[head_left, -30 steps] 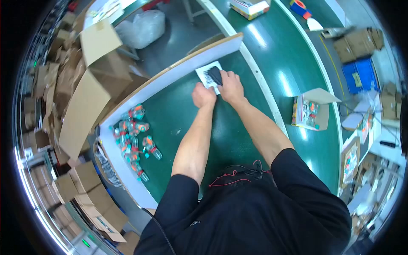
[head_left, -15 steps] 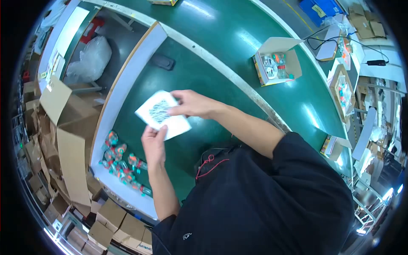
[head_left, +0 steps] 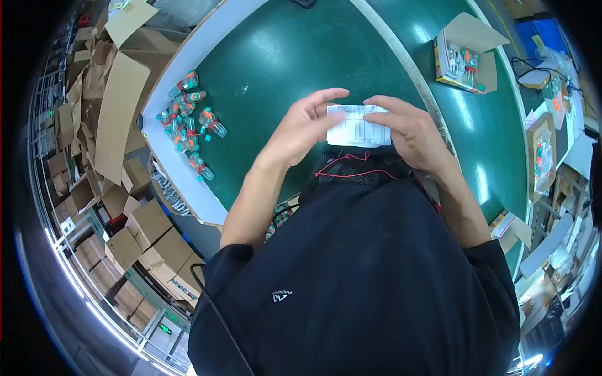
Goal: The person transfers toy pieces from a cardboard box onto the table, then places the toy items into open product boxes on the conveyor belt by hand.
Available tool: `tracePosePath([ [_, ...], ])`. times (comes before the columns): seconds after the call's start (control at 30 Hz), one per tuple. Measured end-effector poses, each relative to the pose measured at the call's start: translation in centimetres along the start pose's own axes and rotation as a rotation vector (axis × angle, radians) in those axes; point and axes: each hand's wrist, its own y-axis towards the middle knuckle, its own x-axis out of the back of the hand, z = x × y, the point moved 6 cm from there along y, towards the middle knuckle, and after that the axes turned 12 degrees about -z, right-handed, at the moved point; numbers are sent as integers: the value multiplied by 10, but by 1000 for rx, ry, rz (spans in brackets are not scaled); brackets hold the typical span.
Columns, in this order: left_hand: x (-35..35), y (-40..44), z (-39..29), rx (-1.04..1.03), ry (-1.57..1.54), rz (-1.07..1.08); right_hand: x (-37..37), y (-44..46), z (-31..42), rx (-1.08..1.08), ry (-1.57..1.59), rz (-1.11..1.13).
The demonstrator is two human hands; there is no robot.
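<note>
Paper (head_left: 359,133) nearer the torso (head_left: 364,263) (seemingly illegible)

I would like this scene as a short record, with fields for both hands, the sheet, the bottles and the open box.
left hand: at the sheet's left end, thumb over it
right hand: at the sheet's right end, fingers over it
sheet: white, with printed lines, unreadable
bottles: grouped on the green table, at picture left
open box: at upper right, beyond the pale rail, bottles inside
</note>
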Motion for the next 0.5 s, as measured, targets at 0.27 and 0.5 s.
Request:
tracePosePath([
  [0.27,-56,-28,24,-541,772,80,29,-62,-1,-904,643,76],
  [0.5,-67,-20,30,-516,683,223,78,-118,-13,-669,436,-175],
])
